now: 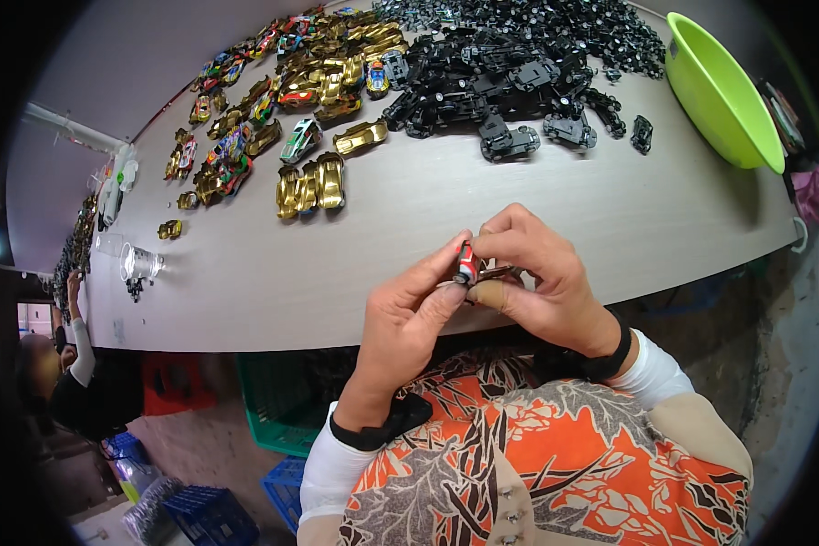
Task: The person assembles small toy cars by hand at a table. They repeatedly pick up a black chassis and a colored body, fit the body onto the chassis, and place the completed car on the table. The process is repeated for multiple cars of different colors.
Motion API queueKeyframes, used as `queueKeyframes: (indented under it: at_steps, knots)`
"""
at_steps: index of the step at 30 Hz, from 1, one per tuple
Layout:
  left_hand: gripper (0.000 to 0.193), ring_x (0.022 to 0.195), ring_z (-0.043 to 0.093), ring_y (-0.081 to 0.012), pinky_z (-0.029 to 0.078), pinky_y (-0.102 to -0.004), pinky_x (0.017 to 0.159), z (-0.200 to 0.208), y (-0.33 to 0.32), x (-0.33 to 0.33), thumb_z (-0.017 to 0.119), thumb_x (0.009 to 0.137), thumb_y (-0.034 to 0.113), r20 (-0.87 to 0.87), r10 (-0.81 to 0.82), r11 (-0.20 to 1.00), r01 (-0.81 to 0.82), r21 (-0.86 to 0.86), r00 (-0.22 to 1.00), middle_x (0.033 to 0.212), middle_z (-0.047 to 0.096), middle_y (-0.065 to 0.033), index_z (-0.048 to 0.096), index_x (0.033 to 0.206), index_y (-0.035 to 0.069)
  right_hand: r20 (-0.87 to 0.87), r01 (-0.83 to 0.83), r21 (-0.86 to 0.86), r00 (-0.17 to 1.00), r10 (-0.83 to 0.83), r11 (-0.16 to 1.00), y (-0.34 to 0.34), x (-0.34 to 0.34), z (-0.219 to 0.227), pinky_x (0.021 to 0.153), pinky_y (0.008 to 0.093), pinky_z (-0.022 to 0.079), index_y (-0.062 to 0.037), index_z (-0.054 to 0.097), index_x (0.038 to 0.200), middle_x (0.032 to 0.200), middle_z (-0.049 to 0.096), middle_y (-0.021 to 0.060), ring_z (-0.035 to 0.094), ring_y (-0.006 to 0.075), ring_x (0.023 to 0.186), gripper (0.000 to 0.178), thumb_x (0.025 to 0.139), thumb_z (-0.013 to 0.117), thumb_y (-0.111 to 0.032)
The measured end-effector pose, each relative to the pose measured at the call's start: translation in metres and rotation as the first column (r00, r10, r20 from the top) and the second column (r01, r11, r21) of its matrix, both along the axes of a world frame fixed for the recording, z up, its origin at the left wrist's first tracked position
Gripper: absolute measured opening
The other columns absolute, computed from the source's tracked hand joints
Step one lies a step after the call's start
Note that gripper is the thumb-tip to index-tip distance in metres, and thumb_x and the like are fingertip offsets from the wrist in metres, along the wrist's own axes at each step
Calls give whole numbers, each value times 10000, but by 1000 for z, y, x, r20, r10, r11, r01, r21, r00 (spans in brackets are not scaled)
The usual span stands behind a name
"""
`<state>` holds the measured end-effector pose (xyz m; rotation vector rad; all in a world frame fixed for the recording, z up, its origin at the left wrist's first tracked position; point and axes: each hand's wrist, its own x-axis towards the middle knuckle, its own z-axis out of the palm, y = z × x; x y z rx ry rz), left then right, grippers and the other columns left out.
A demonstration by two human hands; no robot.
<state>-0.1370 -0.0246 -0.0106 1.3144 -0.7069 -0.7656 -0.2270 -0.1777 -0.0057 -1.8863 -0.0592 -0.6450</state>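
A small red and white toy car [467,264] is pinched between my two hands above the table's near edge. My left hand [409,314] grips its left side with thumb and fingers. On the other side my right hand [541,278] has its fingers closed on the car, and a thin dark piece shows between thumb and forefinger, too small to name. Beyond my hands lie three gold toy car bodies [310,186] side by side, near a green and white toy car [301,141] and a single gold body [360,137].
Piles of gold and coloured car bodies [337,77] and black car chassis [482,86] cover the far table [428,200]. A lime green basin [723,96] stands at the right. A clear cup [140,263] sits at the left, where another person [77,373] works. Crates [268,405] are below.
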Motion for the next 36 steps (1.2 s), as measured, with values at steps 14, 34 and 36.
queueKeyframes:
  at_steps: [14, 34, 36]
  knots:
    - [222, 627, 496, -52, 391, -177, 554, -1, -2, 5, 637, 802, 112, -426, -140, 983, 178, 50, 894, 782, 588, 1, 611, 992, 1, -260, -301, 399, 869, 422, 866, -33, -9, 11, 628, 221, 392, 17, 575, 845, 825, 526, 21, 479, 79, 715, 56, 797, 562, -10]
    - [264, 680, 517, -61, 401, -192, 534, -8, -4, 3, 617, 781, 33, -277, 160, 987, -147, 65, 947, 859, 571, -19, 521, 1027, 24, -385, -60, 420, 892, 237, 905, -9, -10, -2, 600, 223, 404, -3, 558, 917, 736, 532, -15, 473, 60, 669, 127, 796, 538, 31]
    - [279, 668, 530, -77, 399, -202, 513, -10, -2, 8, 634, 775, 41, -481, 165, 982, -187, 1, 861, 872, 573, -39, 513, 1026, 42, -403, -48, 546, 860, 313, 836, -5, -9, 8, 586, 207, 398, -6, 556, 926, 741, 527, -29, 467, 42, 663, 125, 809, 528, 25]
